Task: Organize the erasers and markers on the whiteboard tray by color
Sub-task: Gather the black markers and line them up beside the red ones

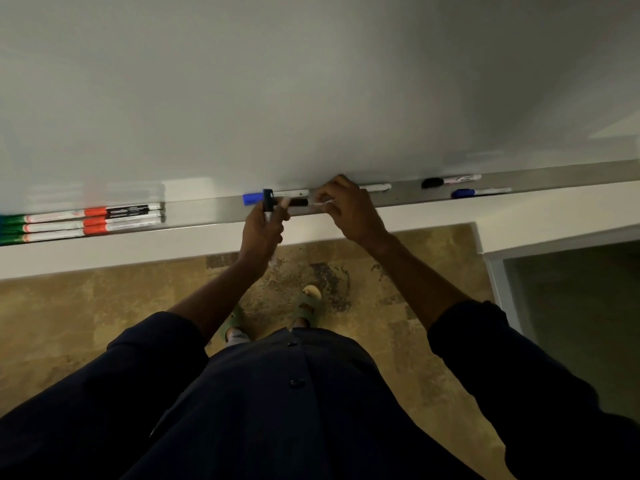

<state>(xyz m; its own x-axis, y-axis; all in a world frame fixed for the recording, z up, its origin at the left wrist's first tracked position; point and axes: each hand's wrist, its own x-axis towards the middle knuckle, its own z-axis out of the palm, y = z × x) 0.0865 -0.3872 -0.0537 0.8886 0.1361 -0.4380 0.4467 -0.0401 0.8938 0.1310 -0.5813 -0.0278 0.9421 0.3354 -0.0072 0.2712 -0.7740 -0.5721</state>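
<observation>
A long metal tray (540, 181) runs under the whiteboard. My left hand (264, 226) grips a dark-capped marker (267, 202) upright at the tray's middle. My right hand (346, 207) pinches a black-capped marker (301, 202) lying on the tray. Behind my left hand lies a blue-capped marker (254, 198). A white marker end (375, 187) sticks out past my right hand. Further right lie a black-capped marker (450, 181) and a blue-capped marker (479, 192). At the far left, green, red and black markers (86, 221) lie grouped in rows.
The whiteboard (311, 81) fills the upper view. Below the tray are a white wall strip, a tan stone floor (86, 323) and my feet in green sandals (308, 306). A doorway frame (498, 271) stands at the right.
</observation>
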